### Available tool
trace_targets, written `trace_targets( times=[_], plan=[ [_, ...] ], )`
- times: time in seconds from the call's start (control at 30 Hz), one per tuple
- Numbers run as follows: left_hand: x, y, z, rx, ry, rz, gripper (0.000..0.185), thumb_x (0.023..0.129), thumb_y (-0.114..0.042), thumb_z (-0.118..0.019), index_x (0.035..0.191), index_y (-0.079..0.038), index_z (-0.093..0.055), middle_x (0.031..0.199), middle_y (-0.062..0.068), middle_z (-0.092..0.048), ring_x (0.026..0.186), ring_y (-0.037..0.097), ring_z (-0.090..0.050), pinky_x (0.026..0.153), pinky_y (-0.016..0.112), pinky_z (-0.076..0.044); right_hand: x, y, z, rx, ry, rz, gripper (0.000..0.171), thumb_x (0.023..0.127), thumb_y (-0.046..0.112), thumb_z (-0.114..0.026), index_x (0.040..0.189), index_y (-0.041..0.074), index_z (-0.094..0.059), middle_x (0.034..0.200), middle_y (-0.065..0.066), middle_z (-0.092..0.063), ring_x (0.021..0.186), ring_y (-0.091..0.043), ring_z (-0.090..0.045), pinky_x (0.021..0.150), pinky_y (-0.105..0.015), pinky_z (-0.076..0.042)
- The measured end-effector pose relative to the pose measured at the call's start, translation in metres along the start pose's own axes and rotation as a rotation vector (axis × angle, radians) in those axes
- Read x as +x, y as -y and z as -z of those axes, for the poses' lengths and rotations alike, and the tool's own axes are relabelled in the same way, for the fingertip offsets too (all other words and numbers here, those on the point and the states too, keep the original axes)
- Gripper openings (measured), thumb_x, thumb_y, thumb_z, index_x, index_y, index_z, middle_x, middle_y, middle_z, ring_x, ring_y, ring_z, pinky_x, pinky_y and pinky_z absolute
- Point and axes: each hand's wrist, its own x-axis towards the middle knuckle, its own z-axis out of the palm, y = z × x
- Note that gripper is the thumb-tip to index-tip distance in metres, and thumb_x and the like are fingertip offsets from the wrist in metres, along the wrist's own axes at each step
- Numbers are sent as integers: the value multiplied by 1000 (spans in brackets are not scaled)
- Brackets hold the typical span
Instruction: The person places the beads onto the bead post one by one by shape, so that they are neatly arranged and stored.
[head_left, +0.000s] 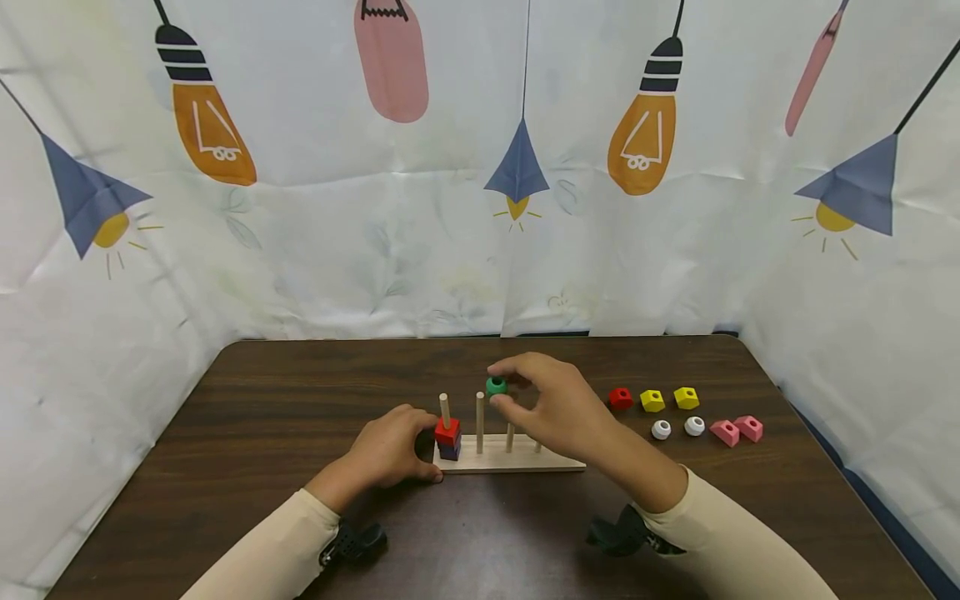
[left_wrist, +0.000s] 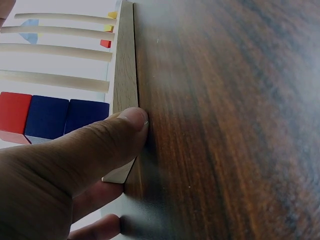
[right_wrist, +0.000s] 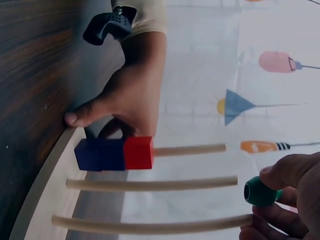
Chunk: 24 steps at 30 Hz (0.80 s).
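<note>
Right wrist view: the small green bead [right_wrist: 260, 192], rounded and bored through its centre, is held just beside the tip of the second peg from the left, a slim pale wooden dowel [right_wrist: 150, 184]. Judged by appearance, the bead is light, stiff and hard to break; its smooth, curved sides could slip or roll. Take hold at the widest part, on opposite sides — keep the bore unobstructed.

Right hand [head_left: 551, 408]: thumb and fingertips pinch the bead, parted only by its width. Left hand [head_left: 386, 450]: thumb presses the front edge of the pale wooden peg base [head_left: 517, 465] at its left end, fingers around that end — beside the stacked red cube [head_left: 447, 432] and two dark blue cubes [left_wrist: 49, 114].
</note>
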Motion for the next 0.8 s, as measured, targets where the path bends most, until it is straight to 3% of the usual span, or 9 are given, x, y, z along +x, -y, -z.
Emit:
trace_targets(
  times=[0.4, 0.8],
  plan=[
    [-1, 0, 1, -12, -7, -22, 61, 64, -40, -98, 116, -19, -75, 105, -7, -68, 100, 16, -60, 76, 47, -54, 3, 8, -14, 51, -31, -21, 30, 91, 10, -78, 120, 9, -70, 106, 5, -66, 88, -12, -64, 75, -28, -54],
    [-1, 1, 1, -28, -6, -30, 59, 63, -39, -98, 114, -20, -75, 101, -9, -67, 95, 14, -59, 75, 45, -54, 3, 13, -30, 29, -17, -152, 34, 93, 16, -77, 125, 10, -68, 109, 4, -68, 95, -14, -66, 81, -31, -54]
  ],
)
